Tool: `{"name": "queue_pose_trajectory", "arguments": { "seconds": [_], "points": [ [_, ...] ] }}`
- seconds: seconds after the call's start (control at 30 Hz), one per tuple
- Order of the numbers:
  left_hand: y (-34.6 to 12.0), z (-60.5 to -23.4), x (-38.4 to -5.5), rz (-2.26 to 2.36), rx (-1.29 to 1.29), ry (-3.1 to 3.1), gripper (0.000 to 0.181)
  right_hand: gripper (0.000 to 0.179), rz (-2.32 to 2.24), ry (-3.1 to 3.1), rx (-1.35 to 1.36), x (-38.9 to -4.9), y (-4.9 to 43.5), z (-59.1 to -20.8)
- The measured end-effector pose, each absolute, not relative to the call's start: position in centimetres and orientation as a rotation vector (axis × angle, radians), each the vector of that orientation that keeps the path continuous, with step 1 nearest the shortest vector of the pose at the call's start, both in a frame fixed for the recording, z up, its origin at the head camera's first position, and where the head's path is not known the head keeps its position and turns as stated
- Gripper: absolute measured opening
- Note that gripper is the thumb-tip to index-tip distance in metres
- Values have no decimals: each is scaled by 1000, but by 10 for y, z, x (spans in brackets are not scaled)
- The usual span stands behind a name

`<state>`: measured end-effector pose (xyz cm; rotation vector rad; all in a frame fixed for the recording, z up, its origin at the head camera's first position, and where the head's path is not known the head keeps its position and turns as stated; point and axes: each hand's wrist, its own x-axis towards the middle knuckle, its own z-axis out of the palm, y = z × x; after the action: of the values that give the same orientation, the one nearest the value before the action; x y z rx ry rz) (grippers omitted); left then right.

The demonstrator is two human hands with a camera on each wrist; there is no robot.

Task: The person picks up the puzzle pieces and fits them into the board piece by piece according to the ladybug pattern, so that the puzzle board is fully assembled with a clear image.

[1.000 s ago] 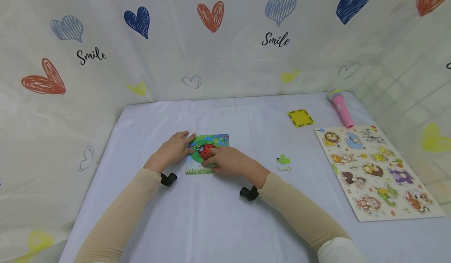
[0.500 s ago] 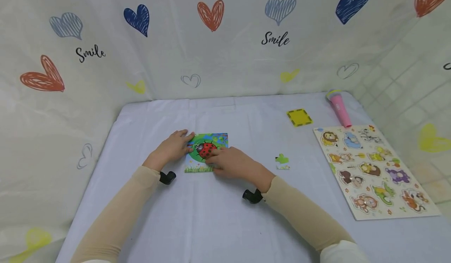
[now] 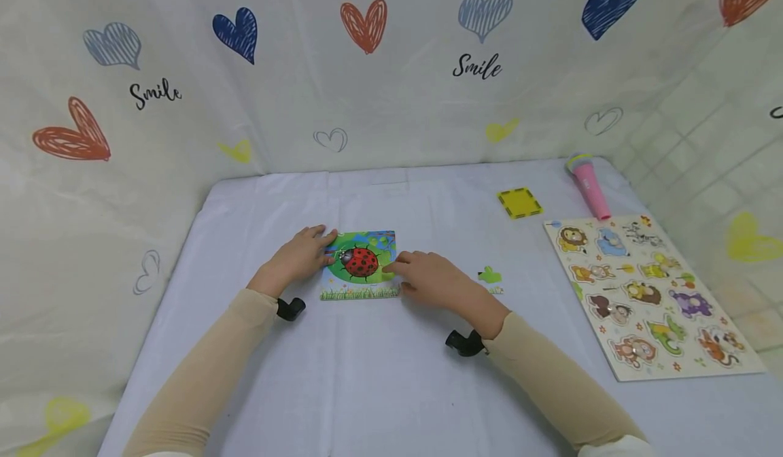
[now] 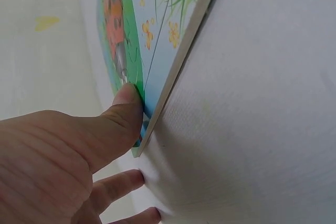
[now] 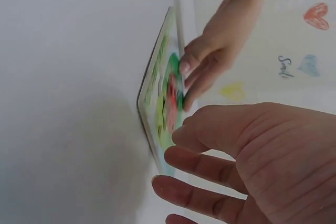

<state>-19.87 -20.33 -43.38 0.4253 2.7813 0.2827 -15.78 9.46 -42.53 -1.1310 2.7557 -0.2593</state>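
A square ladybug puzzle (image 3: 359,263) lies flat on the white cloth, its red ladybug on a green ground. My left hand (image 3: 298,256) rests at its left edge. In the left wrist view, the thumb (image 4: 127,98) lies on the puzzle near a corner, the other fingers spread past the edge on the cloth. My right hand (image 3: 434,280) is over the puzzle's right edge, fingertips close to it and nothing held. The right wrist view shows its fingers (image 5: 194,190) loosely bent and spread. A loose green-and-white puzzle piece (image 3: 489,275) lies farther right, partly hidden behind the right hand.
A yellow square tile (image 3: 520,202) lies at the back right, near a pink toy microphone (image 3: 592,188). A large animal peg board (image 3: 648,307) takes up the right side. Heart-printed fabric (image 3: 397,103) closes off the back and sides.
My right hand has drawn back to the right, off the ladybug to the puzzle's right edge, uncovering more of the picture. The left hand stays in place.
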Motion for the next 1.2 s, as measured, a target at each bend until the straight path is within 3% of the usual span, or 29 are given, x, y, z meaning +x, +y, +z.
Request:
{"name": "queue_pose_trajectory", "arguments": {
  "seconds": [0.5, 1.2],
  "points": [
    [-204, -436, -201, 267, 436, 2781, 70, 33, -162, 2857, -876, -153, 162, -417],
    [-204, -438, -201, 287, 412, 2777, 71, 43, -265, 2799, -662, -143, 218, -415]
  ]
}}
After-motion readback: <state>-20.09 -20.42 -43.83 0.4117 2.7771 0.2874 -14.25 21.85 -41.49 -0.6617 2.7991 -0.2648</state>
